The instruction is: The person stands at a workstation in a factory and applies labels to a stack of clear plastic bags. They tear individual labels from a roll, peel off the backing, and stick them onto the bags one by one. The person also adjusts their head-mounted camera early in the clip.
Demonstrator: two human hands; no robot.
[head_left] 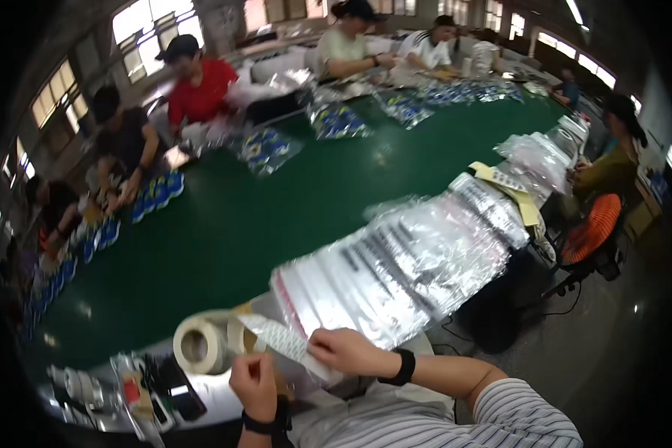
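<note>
Dark fisheye rim cuts off my view's corners; label strip's (282, 340) print blurs. Left hand (254, 383) curled nearly closed; I can't tell what, if anything, it pinches. Right hand (349, 352) pinched shut at the strip's lower end. Strip slants from beside white roll (216, 345), near plastic bags (396, 269).

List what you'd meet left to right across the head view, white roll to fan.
White roll → left hand → right hand → yellow strip → orange fan.
</note>
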